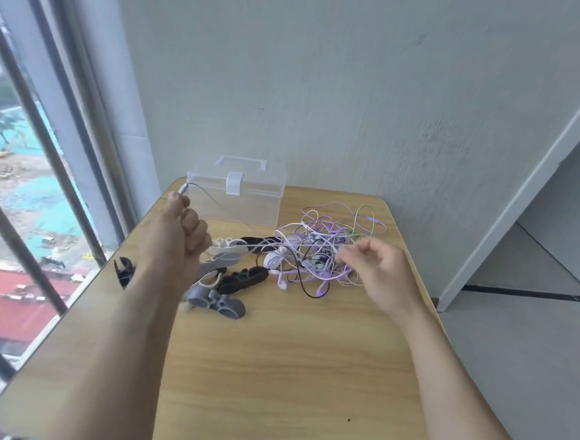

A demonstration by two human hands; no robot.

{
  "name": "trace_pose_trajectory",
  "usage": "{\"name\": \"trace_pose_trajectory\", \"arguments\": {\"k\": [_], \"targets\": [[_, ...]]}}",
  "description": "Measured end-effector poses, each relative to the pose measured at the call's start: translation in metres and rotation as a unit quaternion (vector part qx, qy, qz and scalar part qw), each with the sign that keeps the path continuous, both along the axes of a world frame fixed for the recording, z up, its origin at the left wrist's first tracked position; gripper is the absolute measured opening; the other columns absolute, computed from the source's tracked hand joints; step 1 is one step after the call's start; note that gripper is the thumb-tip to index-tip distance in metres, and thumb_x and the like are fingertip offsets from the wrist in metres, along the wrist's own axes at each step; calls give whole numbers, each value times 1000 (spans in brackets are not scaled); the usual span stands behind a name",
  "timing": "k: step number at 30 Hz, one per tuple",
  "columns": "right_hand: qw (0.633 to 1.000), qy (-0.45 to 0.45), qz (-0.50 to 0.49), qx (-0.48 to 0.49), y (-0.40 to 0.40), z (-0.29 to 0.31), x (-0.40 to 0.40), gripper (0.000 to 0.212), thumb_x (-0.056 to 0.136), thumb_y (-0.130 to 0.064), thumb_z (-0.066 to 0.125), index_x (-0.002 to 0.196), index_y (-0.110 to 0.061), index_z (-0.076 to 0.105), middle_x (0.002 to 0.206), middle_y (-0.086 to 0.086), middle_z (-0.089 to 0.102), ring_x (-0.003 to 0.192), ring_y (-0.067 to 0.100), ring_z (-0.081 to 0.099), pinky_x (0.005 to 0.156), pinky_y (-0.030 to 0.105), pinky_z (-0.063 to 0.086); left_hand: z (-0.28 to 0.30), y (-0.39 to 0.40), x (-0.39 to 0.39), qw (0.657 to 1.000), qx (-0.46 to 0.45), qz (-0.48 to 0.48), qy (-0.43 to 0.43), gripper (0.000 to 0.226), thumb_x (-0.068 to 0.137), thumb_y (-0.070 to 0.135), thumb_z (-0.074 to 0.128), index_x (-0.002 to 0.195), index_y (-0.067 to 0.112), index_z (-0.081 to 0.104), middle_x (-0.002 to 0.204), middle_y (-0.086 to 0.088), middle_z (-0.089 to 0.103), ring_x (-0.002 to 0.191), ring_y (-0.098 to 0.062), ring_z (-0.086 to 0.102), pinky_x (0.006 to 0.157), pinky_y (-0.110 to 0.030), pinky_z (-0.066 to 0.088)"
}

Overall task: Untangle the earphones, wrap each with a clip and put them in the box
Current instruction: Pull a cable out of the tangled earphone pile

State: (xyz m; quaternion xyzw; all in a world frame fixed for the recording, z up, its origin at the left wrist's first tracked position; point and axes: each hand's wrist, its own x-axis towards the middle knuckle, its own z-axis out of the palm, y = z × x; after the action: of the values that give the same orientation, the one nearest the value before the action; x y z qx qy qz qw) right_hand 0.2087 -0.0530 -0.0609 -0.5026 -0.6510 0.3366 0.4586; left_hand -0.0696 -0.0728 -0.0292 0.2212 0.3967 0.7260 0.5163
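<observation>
Both forearms reach over the wooden table. Left hand pinches a white cable near its plug, partly covering the clips. Right hand, blurred, fingers curled at the earphone tangle; contact indeterminate. Closed clear box beyond the grip. Window left.

Left hand raised, fingers curled tight; right hand lower, fingers loosely bent.

No readable text, labels (anywhere), numbers
</observation>
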Motion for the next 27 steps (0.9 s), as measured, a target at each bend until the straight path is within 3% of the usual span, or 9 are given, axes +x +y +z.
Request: {"name": "trace_pose_trajectory", "arguments": {"k": [3, 6, 8, 11, 13, 16, 21, 23, 27], "targets": [[996, 58, 59, -35, -2, 8, 11, 12, 83, -11, 80, 87, -7, 70, 82, 7, 75, 76, 17, 67, 72, 33, 51, 0, -5, -8, 975, -44, -23, 216, 21, 104, 21, 49, 87, 11, 56, 46, 10, 30, 38, -8, 22, 40, -20, 16], [994, 10, 94, -57, -2, 7, 8, 30, 77, -15, 80, 105, -23, 70, 103, -10, 72, 101, 10, 66, 89, 34, 54, 8, -16, -1, 937, -2, -52, 345, 20, 102, 23, 54, 92, 9, 64, 49, 8, 33, 43, -10, 23, 42, -21, 19], [999, 16, 35, -26, -5, 8, -10, 35, 83, -15, 80, 113, -26, 66, 113, -13, 67, 107, 9, 63, 93, 35, 55, 16, -23, 7, 924, 48, -112, 364, 22, 100, 25, 56, 94, 7, 66, 52, 5, 29, 46, -13, 20, 44, -21, 20], [995, -13, 94, -38, -10, 12, -45, 44, 85, -24, 78, 125, -33, 62, 113, -14, 60, 85, 6, 62, 60, 26, 54, 25, -32, 18, 900, 84, -201, 378, 29, 92, 30, 60, 93, 2, 67, 52, 4, 26, 46, -13, 17, 42, -18, 20], [987, -102, 125, -19, -10, 9, -59, 23, 89, -32, 73, 112, -29, 71, 95, -8, 65, 69, 8, 56, 57, 24, 47, 26, -34, 23, 903, 88, -230, 353, 32, 87, 31, 61, 91, 0, 67, 50, 5, 25, 42, -10, 17, 39, -16, 20], [989, -109, 99, -17, -8, 18, -60, 14, 93, -27, 64, 90, -22, 76, 63, -4, 59, 55, 14, 47, 50, 29, 46, 23, -30, 21, 919, 86, -186, 337, 28, 90, 33, 61, 88, 5, 67, 50, 6, 24, 43, -11, 16, 40, -17, 18], [956, -134, 218, -144, -16, 47, -57, 10, 91, -35, 69, 93, -25, 73, 77, 1, 62, 57, 9, 54, 56, 43, 45, 19, -22, 17, 928, 88, -99, 348, 25, 98, 34, 58, 88, 12, 67, 48, 8, 27, 44, -13, 18, 44, -21, 18], [972, -135, 169, -89, -10, 54, -67, 23, 97, -37, 62, 88, -17, 70, 78, 5, 71, 56, 14, 56, 57, 43, 50, 16, -20, 17, 928, 88, -102, 347, 25, 99, 32, 58, 89, 11, 68, 49, 7, 28, 44, -13, 19, 44, -22, 16], [993, -91, 7, 70, 15, 86, -71, 24, 102, -26, 54, 82, -14, 57, 63, -3, 66, 43, 7, 55, 51, 22, 41, 0, -9, 14, 910, 21, -122, 395, 25, 97, 34, 63, 90, 11, 70, 49, 9, 37, 44, -13, 25, 46, -23, 21]]}}
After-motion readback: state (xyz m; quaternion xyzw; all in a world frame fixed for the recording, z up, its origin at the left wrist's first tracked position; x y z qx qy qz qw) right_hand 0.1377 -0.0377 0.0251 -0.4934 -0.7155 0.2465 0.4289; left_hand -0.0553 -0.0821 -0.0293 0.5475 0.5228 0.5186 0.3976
